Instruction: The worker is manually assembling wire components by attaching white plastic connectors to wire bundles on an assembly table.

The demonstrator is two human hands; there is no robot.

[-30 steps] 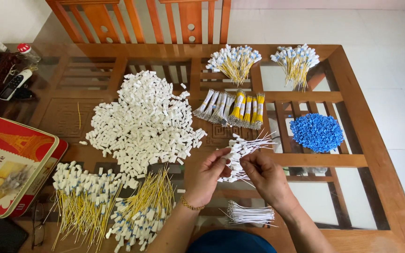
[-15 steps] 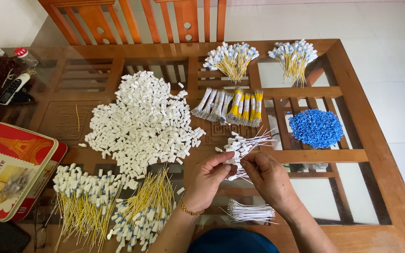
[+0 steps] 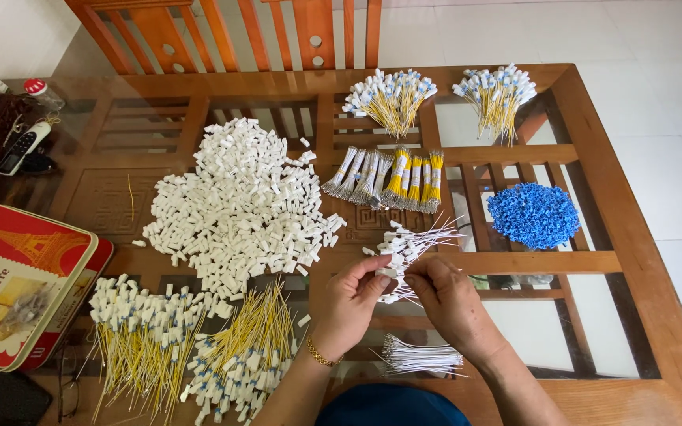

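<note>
My left hand (image 3: 353,298) and my right hand (image 3: 447,300) meet at the table's near middle. Together they pinch a fanned bunch of thin white wires with white end caps (image 3: 414,244), which spreads up and to the right from my fingertips. Below my right hand lies a small flat bundle of bare white wires (image 3: 420,356). A large heap of loose white plastic caps (image 3: 242,205) sits to the left of my hands. A gold bracelet circles my left wrist.
Yellow capped wires (image 3: 151,335) pile at front left. Bundled wire packs (image 3: 384,177) lie centre, a blue cap heap (image 3: 533,214) right, two capped yellow bunches (image 3: 392,95) at the back. A red tin (image 3: 17,280) sits left; a wooden chair (image 3: 222,31) stands behind the glass table (image 3: 641,260).
My hands have stayed together on the white wire bunch, with only small finger shifts. The view has drifted slightly.
</note>
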